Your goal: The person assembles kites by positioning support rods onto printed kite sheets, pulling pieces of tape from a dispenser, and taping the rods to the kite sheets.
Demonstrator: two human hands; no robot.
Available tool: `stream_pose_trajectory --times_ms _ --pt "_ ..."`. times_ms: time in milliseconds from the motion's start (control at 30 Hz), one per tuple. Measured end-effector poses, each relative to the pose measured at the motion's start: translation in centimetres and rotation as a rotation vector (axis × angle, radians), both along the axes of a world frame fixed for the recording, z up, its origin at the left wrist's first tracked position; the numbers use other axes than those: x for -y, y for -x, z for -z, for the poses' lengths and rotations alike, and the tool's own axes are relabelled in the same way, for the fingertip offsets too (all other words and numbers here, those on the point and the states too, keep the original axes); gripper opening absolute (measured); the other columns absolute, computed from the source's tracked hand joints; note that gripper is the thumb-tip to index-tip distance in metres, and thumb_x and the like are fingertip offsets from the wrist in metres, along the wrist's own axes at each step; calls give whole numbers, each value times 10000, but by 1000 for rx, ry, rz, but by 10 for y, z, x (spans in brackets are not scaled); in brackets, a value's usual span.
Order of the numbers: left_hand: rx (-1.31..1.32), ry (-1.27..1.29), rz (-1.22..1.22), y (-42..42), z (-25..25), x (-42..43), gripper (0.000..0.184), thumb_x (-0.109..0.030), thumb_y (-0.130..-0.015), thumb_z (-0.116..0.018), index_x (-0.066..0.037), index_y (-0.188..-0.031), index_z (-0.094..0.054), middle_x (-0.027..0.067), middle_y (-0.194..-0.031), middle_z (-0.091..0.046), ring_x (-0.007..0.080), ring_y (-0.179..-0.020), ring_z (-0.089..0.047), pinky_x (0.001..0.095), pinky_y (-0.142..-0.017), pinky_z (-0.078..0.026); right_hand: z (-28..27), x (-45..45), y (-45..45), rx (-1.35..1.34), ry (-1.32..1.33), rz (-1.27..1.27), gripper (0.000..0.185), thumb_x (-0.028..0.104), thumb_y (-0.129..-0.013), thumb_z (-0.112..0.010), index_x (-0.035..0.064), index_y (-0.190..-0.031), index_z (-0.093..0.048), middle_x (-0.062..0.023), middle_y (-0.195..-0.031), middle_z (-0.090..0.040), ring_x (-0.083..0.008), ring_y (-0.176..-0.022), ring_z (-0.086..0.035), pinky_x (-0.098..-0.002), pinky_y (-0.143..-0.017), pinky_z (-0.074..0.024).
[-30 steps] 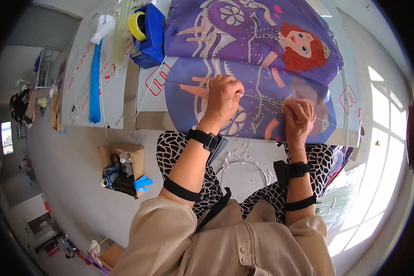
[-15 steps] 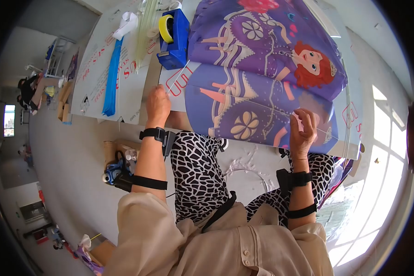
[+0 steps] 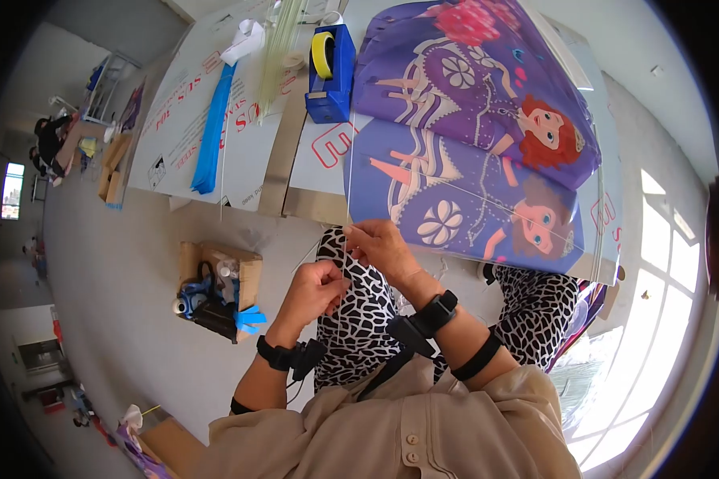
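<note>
My right hand [image 3: 383, 249] is at the table's front edge, thumb and fingers pinched on a thin pale rod [image 3: 350, 180] that runs up beside the printed sheet. Just below and left of it, over my lap, my left hand [image 3: 315, 291] is closed with its fingers curled; what it holds, if anything, is too fine to make out. The purple printed sheet [image 3: 463, 191], with red-haired cartoon figures, lies on the table to the right of both hands. A fine pale line crosses its lower part.
On the table [image 3: 176, 152] are a blue tape dispenser [image 3: 331, 88] with yellow tape, several clear thin sticks [image 3: 280, 56] and a bundle of blue strips [image 3: 212, 136]. A cardboard box [image 3: 248, 279] with tools stands on the floor at left. People [image 3: 52, 152] are far left.
My right hand has moved left off the printed sheet to the table edge. My left hand has come down and right over my lap. The view has shifted, showing more of the floor box.
</note>
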State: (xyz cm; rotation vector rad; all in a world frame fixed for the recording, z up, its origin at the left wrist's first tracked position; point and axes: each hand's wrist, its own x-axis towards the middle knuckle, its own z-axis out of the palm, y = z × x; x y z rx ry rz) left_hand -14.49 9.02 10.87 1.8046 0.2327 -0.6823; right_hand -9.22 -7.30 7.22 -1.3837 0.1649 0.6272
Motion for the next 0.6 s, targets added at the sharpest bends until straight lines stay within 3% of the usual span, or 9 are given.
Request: stream_pose_trajectory --times_ms 133,233,300,400,467,533,567,600 --pt "-28 49 -19 12 -11 -1 78 -19 -820 -622 19 -766 -581 56 -656 -601 91 -504 -547 223 -395 -421 4 -24 8 -38 -184 186 190 137 -888 -587 -17 -786 -633 -51 -659 -628 -46 -508 -485 -174 -423 -373" --pt "263 -33 -140 -11 -11 -23 164 -109 -860 -629 34 -937 -610 31 -749 -610 67 -629 -545 213 -536 -448 -5 -25 21 -56 -230 177 175 108 -879 -584 0 -749 -631 -43 -631 -622 -35 -483 -482 -172 -399 -351" --pt "526 -38 -300 -57 -5 -37 174 -113 -865 -626 32 -958 -607 17 -746 -610 66 -639 -541 213 -581 -452 -13 -27 29 -105 -242 143 173 109 -881 -579 19 -746 -640 -38 -637 -627 -36 -496 -500 -173 -410 -360" --pt "696 -58 -346 -144 -3 -44 267 -139 -859 -631 24 -1068 -604 92 -958 -625 151 -921 -576 272 -783 -463 -20 -32 31 -106 -258 109 185 81 -865 -564 12 -701 -617 -40 -622 -619 -43 -500 -505 -187 -423 -380" --pt "544 -23 -387 -198 -9 -34 387 -186 -810 -678 25 -1123 -593 143 -1082 -604 209 -1067 -533 324 -908 -418 -19 -33 26 -93 -259 99 189 87 -868 -562 13 -705 -622 -39 -624 -619 -45 -509 -510 -189 -429 -386" --pt "402 9 -380 -237 -22 -20 471 -191 -751 -711 24 -1150 -584 159 -1136 -593 248 -1085 -527 341 -943 -389 -15 -34 19 -52 -227 68 190 95 -869 -563 9 -709 -622 -37 -624 -619 -48 -505 -508 -189 -427 -384" --pt "400 10 -381 -254 -20 -16 471 -191 -751 -711 24 -1150 -584 159 -1136 -593 248 -1085 -527 341 -943 -389 -15 -34 17 -53 -226 67 190 95 -869 -563 9 -709 -622 -37 -624 -619 -48 -505 -508 -189 -427 -384" --pt "358 -79 -371 -270 -16 -14 396 -202 -731 -717 -20 -1068 -615 101 -1001 -582 195 -970 -518 327 -847 -384 -16 -34 15 -73 -229 67 192 97 -868 -564 8 -709 -621 -37 -624 -618 -48 -505 -508 -189 -426 -383"
